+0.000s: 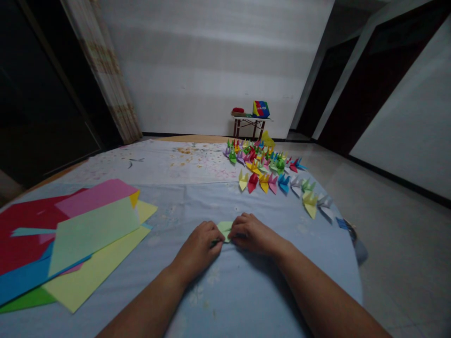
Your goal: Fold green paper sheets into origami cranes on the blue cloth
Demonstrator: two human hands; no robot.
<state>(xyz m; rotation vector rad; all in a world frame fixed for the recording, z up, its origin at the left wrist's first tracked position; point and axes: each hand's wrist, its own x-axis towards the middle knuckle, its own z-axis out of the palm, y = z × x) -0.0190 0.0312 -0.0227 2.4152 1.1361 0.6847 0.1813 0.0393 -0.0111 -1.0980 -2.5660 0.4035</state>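
Observation:
A small folded piece of pale green paper [225,227] lies on the table between my two hands. My left hand [201,244] pinches its left side, with fingers bent and the thumb near the lower edge. From the right, my right hand [256,235] grips the other side, its fingers curled down onto the paper. Both hands rest close to the cloth, and they cover much of the paper, so its exact folds are hidden.
Coloured paper sheets, topped by a light green sheet [95,232], lie in a loose pile at the left. Many folded paper cranes, including a yellow crane [310,203], stand at the back right. A pale tablecloth [211,199] covers the round table.

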